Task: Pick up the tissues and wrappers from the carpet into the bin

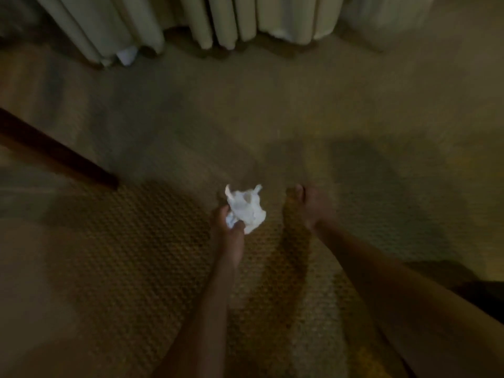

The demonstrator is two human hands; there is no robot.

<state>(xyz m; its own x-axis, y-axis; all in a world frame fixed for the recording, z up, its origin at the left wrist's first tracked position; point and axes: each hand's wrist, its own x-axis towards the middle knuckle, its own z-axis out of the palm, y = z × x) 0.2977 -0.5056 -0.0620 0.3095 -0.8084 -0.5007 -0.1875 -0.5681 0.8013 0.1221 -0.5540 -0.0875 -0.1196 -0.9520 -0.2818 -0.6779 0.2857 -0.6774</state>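
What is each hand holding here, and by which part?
The left hand grips a crumpled white tissue by its lower end. The right hand holds nothing visible.

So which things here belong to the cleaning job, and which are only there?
Job:
- tissue, crumpled, held in left hand
- white scrap at the curtain foot, maybe more litter; too blurred to tell
- right hand, empty
- carpet

Just there:
- curtains
- dark wooden bar

No bin in view.

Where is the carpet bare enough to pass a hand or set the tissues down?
Bare carpet runs between the curtains and both hands. Crowded spots: the dark wooden leg at left, and a white scrap at the curtain hem. Left hand holds crumpled tissue; right hand looks empty.
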